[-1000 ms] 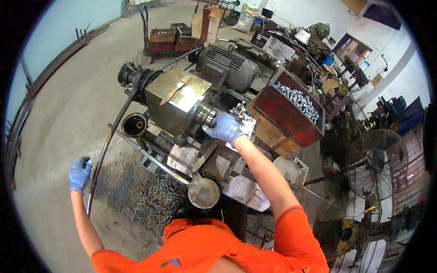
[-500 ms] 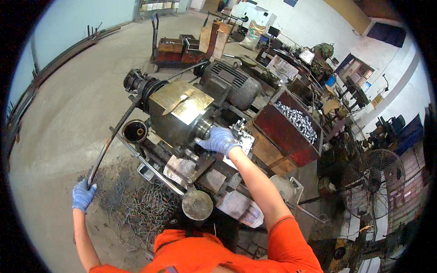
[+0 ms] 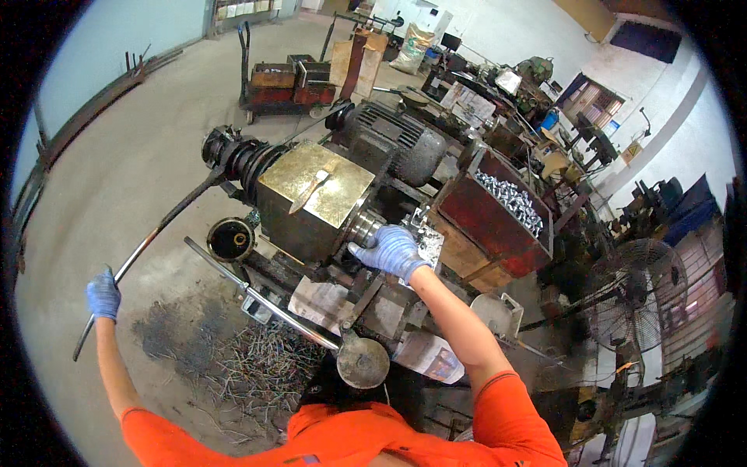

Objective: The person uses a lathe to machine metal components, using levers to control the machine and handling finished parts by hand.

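Note:
My left hand point(image 3: 103, 296), in a blue knit glove, is closed round a long steel lever bar point(image 3: 148, 241). The bar's lower end sticks out past my fist, and its upper end meets the dark pulley-like assembly point(image 3: 241, 159) at the machine's left end. At the lathe-like machine's headstock point(image 3: 299, 226), my gloved right hand point(image 3: 394, 251) is against the shiny round spindle nose point(image 3: 363, 228). Its thumb points left and its fingers curl in at the front of the spindle; what they hold there is hidden. A wooden-handled brush point(image 3: 310, 191) lies on the brass-coloured top plate point(image 3: 334, 175).
Right of the machine stands a red bin point(image 3: 490, 226) of small metal parts. A round-ended metal arm point(image 3: 362, 362) is close before me. Metal shavings point(image 3: 257, 362) cover the floor at left. An electric motor point(image 3: 397, 140) sits behind the headstock, and a caged fan point(image 3: 638, 292) stands far right.
My left hand has moved left and up, swinging the lever outward, and now grips it short of its end. My right hand stays at the spindle. The view has shifted slightly.

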{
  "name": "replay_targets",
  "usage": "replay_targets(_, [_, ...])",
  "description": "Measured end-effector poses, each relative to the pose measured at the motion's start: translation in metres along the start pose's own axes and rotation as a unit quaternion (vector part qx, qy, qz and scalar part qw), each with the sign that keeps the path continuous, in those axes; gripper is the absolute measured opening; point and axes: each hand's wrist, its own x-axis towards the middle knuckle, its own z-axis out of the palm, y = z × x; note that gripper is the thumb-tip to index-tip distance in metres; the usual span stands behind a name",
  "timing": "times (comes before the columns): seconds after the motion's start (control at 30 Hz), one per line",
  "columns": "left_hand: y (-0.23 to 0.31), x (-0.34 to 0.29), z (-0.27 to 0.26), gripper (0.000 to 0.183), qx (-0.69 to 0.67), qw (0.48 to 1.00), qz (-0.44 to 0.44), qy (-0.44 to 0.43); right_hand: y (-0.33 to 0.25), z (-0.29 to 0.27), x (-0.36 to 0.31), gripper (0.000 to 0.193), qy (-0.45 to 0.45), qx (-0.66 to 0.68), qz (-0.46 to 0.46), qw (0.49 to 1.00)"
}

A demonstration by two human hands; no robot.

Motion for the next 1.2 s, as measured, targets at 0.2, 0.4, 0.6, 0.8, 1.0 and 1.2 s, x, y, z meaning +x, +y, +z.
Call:
replay_targets(0.2, [0.078, -0.065, -0.056, 0.023, -0.088, 0.968, -0.237, -0.004, 0.004, 0.007, 0.005, 0.064, 0.012, 0.027, -0.015, 0.999])
replay_targets(0.4, [0.104, -0.086, -0.113, 0.020, -0.114, 0.966, -0.216, -0.082, 0.006, 0.006, 0.000, 0.064, 0.041, -0.058, -0.012, 0.997])
replay_targets(0.6, [0.163, -0.073, -0.133, 0.026, -0.131, 0.976, -0.080, 0.154, 0.056, -0.008, -0.076, 0.036, 0.371, 0.042, -0.096, 0.923])
replay_targets(0.8, [0.281, -0.100, -0.009, 0.036, -0.370, 0.898, -0.042, -0.234, 0.145, 0.021, -0.192, 0.027, 0.336, 0.109, 0.073, 0.933])
replay_targets(1.0, [0.344, -0.066, 0.029, 0.029, -0.105, 0.898, 0.347, -0.250, 0.188, 0.040, -0.319, 0.023, 0.223, 0.068, 0.321, 0.918])
replay_targets(1.2, [0.327, -0.046, 0.094, 0.029, -0.257, 0.899, 0.143, -0.325, 0.278, 0.084, -0.367, 0.029, 0.279, 0.122, 0.386, 0.871])
